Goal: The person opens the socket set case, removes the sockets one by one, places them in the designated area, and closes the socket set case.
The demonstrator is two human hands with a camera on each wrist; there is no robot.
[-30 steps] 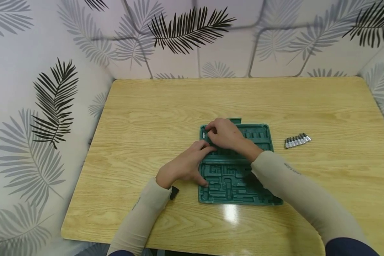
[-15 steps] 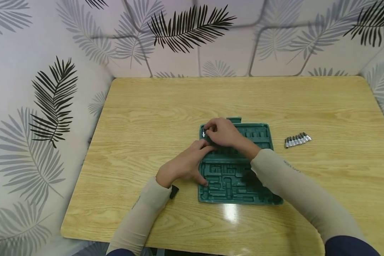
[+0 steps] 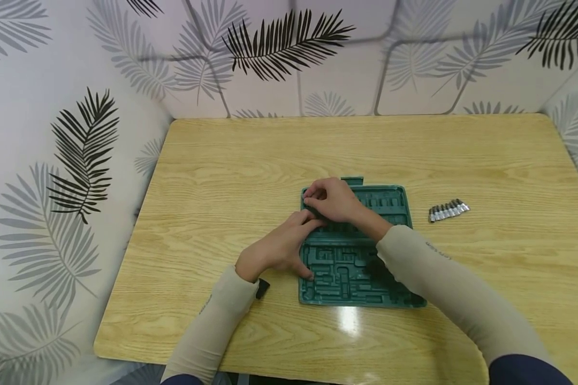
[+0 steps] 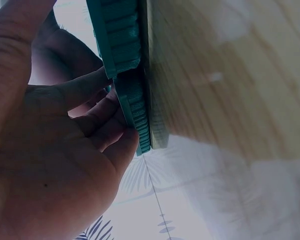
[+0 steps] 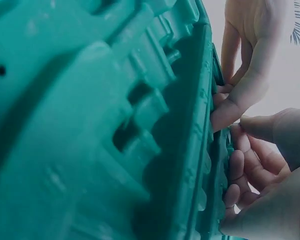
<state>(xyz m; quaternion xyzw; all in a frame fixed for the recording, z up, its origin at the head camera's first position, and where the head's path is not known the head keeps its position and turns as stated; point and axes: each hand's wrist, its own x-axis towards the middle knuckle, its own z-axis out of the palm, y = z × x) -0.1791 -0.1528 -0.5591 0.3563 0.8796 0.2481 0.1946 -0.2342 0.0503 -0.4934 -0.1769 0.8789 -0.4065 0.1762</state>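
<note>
An opened green tool case (image 3: 344, 275) with moulded slots lies on the table. My left hand (image 3: 281, 246) rests at its left side, thumb spread from the fingers. In the left wrist view, several fingers (image 4: 122, 145) touch the case's side wall. My right hand (image 3: 334, 200) reaches over the far-left corner of the case. There its thumb and index finger meet on a small socket bit, which the fingers hide in the head view. In the right wrist view, only a tiny shiny bit of metal shows at the tips of the right hand (image 5: 262, 175).
A row of several silver socket bits with dark tips (image 3: 448, 210) lies on the wooden table (image 3: 231, 160), right of the case. A green latch flap (image 3: 352, 181) sticks out from the case's far edge. Leaf-patterned wall (image 3: 337, 101) borders the table's back.
The right thumb and fingers have shifted slightly left, over the socket bit that was visible in the corner slot. The left hand and the row of bits have stayed put.
</note>
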